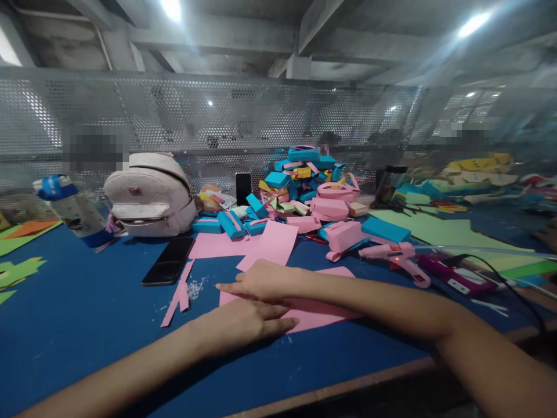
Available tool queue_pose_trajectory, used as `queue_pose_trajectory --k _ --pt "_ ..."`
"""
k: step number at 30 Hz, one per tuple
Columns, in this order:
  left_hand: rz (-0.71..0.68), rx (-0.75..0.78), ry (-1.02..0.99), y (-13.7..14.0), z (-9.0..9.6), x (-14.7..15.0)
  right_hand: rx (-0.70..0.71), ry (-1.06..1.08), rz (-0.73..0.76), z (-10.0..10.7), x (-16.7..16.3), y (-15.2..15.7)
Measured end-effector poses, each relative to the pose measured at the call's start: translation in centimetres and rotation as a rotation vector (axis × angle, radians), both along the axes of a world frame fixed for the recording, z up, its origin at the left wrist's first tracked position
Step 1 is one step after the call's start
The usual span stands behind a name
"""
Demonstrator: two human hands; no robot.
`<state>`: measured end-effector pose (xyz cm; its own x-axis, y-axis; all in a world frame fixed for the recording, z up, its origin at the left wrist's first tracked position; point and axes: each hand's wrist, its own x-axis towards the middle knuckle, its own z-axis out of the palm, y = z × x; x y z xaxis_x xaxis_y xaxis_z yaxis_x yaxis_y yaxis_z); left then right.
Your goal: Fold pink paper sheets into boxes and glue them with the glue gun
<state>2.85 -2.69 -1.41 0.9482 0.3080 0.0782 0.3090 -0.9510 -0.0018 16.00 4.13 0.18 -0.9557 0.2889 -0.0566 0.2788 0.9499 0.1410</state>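
A pink paper sheet [322, 310] lies flat on the blue tabletop under both hands. My left hand [246, 319] rests on its near left part, fingers stretched out to the right and apart. My right hand [265, 281] reaches across from the right and lies just beyond the left one, pressing on the sheet. Its index finger points left, while its other fingers are partly hidden; it appears to hold nothing. Another pink sheet [274, 241] lies just beyond my hands. Pink paper strips [180, 296] and small white scraps [195, 288] are to the left.
A black phone [169, 261], white backpack [150, 197] and bottle [76, 212] stand or lie at left. Behind is a heap of blue and pink folded paper boxes [304, 180]. At right lie a pink glue gun [400, 258], a purple power strip [456, 274] and cords.
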Motion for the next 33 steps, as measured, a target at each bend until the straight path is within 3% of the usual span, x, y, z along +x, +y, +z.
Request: queue_pose_trajectory --k 3,9,18,33 --pt "0.001 -0.019 0.014 0.0 -0.1 -0.1 0.063 0.031 0.044 -0.5 1.3 0.2" --pt "0.010 -0.039 -0.012 0.0 -0.2 -0.3 0.057 0.040 -0.060 -1.0 5.1 -0.1" --pt "-0.004 -0.070 -0.033 -0.1 0.1 -0.5 0.137 0.034 -0.387 -1.6 11.2 -2.7" --pt "0.001 -0.090 -0.051 -0.2 0.2 -0.5 0.174 -0.051 -0.784 -2.8 18.3 -3.3"
